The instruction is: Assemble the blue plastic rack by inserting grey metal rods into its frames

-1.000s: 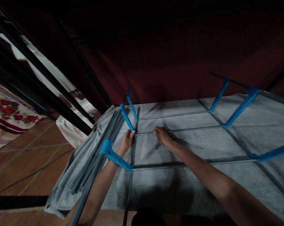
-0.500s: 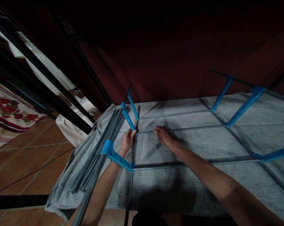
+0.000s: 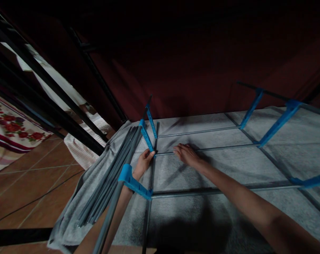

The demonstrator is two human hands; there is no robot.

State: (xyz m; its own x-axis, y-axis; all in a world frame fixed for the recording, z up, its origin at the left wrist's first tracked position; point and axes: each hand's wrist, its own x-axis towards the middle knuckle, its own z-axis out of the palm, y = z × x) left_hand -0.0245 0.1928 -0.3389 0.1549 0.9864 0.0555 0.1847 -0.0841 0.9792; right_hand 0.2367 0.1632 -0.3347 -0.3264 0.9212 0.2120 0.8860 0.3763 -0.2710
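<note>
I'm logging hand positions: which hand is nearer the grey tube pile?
Left: the left hand is just right of the pile; the right hand is farther right, at the middle crossbar.

Crossbars (image 3: 229, 147): apparently made of metal; smooth, with thin glossy streaks caught along the rounded sides.
Blue brackets (image 3: 135, 185): seemingly moulded in plastic; smooth, soft-sheened rather than mirror-bright, and broken by slots.
Loose tubes (image 3: 107, 183): metal by their look, smoothly finished, a dull satin gleam being shown.
Grey blanket (image 3: 242, 162): soft cloth, matt, slightly rough and napped; creased at the left edge.
Floor tiles (image 3: 51, 155): apparently ceramic, smooth, faintly sheened, divided by pale joints.
Floral cloth (image 3: 11, 121): matt fabric, printed or woven.
Striped cloth (image 3: 80, 148): matt, ribbed-looking fabric.
Dark red backdrop (image 3: 189, 77): matt; its material cannot be told.
</note>
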